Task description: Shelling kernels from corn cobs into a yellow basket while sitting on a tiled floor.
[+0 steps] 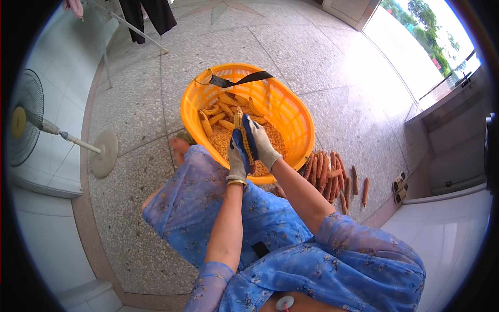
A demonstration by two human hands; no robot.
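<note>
Between my two gloved hands, over the near side of an orange plastic basket (300, 113), is an ear of dried corn (244, 136). My left hand (238, 154), in a white and blue work glove, grips its left side. From the right, my right hand (260, 140), gloved the same way, presses on the cob; its fingertips are partly hidden. Several yellow corn ears (228, 102) lie in the far left part of the basket. Loose kernels (276, 136) cover the basket's bottom. A black strap (253, 78) hangs across its far rim.
A pile of bare reddish corncobs (323, 173) lies on the floor right of the basket, with a few cobs apart. A pedestal fan (103, 154) stands at left, a drying rack (136, 29) at upper left. Slippers (399, 188) lie by the right wall.
</note>
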